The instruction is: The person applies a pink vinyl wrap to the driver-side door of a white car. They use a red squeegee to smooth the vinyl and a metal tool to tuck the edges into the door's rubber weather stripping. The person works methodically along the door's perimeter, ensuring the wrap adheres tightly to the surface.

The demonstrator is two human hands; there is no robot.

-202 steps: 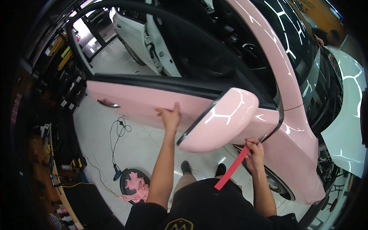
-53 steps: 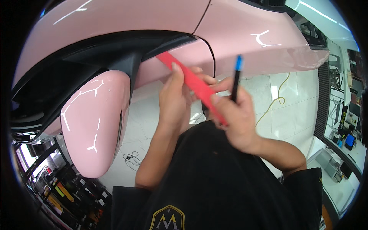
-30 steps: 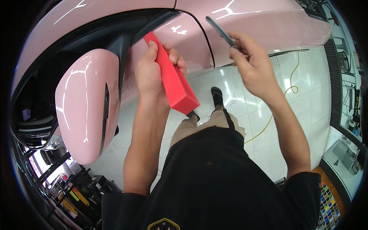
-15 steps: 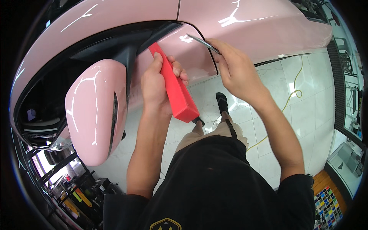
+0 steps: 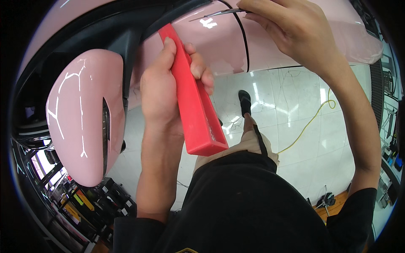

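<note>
My left hand is wrapped round a long red trough-like block, its thumb on top and its fingers round the far side. The block's far end reaches up to the dark window trim; its near end shows a hollow along one side. Farther up and to the right, my right hand pinches a slim, pointed metal tool. The tool's tip points left over the glossy pink car panel, above the block's far end. Whether the tip touches the panel I cannot tell.
A pink door mirror juts out left of my left arm. Below the car is a pale tiled floor, with a yellow cord across it. Shelves with tools stand at the lower left.
My right hand has moved up and right with the metal tool, which now lies flatter. The red block has turned so its hollow side shows. My view of the car has shifted.
</note>
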